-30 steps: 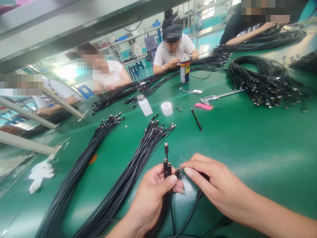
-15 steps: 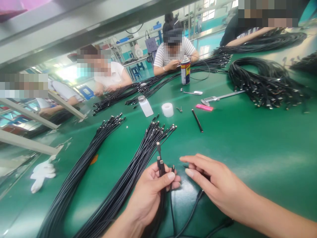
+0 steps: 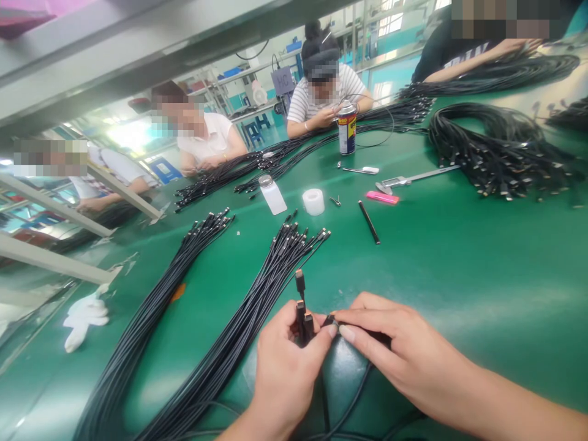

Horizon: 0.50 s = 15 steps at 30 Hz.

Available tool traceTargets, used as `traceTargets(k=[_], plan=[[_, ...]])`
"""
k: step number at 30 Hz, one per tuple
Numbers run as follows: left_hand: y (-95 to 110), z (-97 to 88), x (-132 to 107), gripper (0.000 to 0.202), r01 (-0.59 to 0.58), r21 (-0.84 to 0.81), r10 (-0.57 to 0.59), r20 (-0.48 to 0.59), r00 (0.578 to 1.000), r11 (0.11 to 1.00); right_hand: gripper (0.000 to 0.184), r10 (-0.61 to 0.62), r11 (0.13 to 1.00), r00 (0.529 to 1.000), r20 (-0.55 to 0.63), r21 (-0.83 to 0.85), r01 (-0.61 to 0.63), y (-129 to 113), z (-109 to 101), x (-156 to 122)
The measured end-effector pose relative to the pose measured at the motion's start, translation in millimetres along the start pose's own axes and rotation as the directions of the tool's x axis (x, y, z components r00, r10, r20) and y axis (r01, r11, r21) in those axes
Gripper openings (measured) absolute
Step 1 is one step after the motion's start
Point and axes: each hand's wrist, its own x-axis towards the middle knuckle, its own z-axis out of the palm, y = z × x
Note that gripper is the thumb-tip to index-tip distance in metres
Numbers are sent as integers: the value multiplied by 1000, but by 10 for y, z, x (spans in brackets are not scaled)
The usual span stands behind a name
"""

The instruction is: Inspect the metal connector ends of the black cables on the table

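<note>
Left hand: the left hand (image 3: 287,361) has its fingers curled around a few black plugs (image 3: 300,283), their metal ends standing up above the thumb.
Right hand: the right hand (image 3: 392,334) has thumb and forefinger drawn together on a slim dark thing (image 3: 384,339) (mostly hidden, so I cannot tell what it is).
Between the hands: one more plug (image 3: 328,320) lies tilted at the left thumb, by the right fingertips.
Below the hands: loose black cable (image 3: 356,398) runs over the green tabletop (image 3: 482,275).
Cable bundles: a near bundle (image 3: 229,343) lies just left of the left hand; a second bundle (image 3: 151,331) curves beyond it, with a white glove (image 3: 86,320) farther left.
Middle of tabletop: a white bottle (image 3: 274,198), a tape roll (image 3: 313,202), a pink strip (image 3: 383,197) and a black stick (image 3: 369,222).
Farther back: a caliper (image 3: 413,177) reaches toward a cable heap (image 3: 478,141); a spray can (image 3: 347,131) stands upright.
Across: a person in a striped shirt (image 3: 301,101) bends over cables.
</note>
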Motion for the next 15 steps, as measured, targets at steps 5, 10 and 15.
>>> traceTargets(k=[5,10,15], plan=[[-43,9,-20,22,-41,54,42,-16,999,998,25,-2,1000,1000,9,-14,2,-6,4,-4],[-52,1,-19,19,-74,114,76,-18,997,991,26,-2,999,1000,16,-38,3,-27,1,-2],[-37,5,-27,17,-101,157,105,-16,994,982,26,2,999,1000,17,-36,-2,-38,1,-10]])
